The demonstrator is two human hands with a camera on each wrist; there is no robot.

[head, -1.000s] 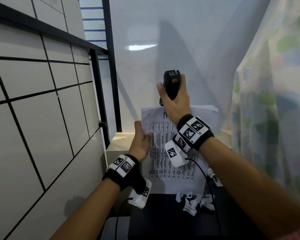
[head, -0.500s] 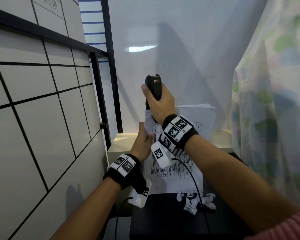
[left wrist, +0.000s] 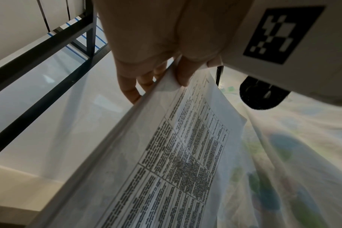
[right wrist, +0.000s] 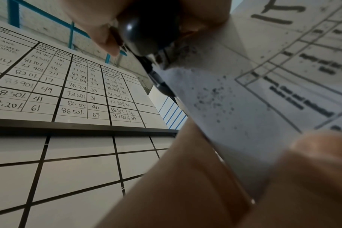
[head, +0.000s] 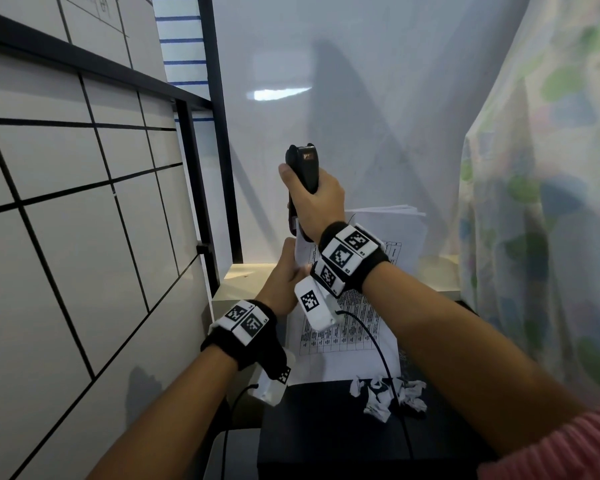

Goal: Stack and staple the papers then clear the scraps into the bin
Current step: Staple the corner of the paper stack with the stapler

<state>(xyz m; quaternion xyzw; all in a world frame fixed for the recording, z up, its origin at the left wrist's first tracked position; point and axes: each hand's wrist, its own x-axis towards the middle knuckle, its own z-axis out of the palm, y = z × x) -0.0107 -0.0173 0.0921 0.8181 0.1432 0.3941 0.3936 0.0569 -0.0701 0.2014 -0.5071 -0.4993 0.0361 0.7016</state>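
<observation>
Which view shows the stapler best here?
The head view: the black stapler stands upright in the right hand, over the papers' top left corner. The right wrist view shows only its rounded end, close up. The left wrist view shows none.

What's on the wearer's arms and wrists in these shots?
Both forearms are bare. Each wrist wears a black band topped with white square-coded marker tiles. Under each wrist hangs a white camera pod bearing its own marker, with a thin black cable trailing back. A pink ribbed sleeve shows on the right arm.

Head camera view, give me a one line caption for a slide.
Right hand grips a black stapler at the top corner of papers held upright by the left hand.
</observation>
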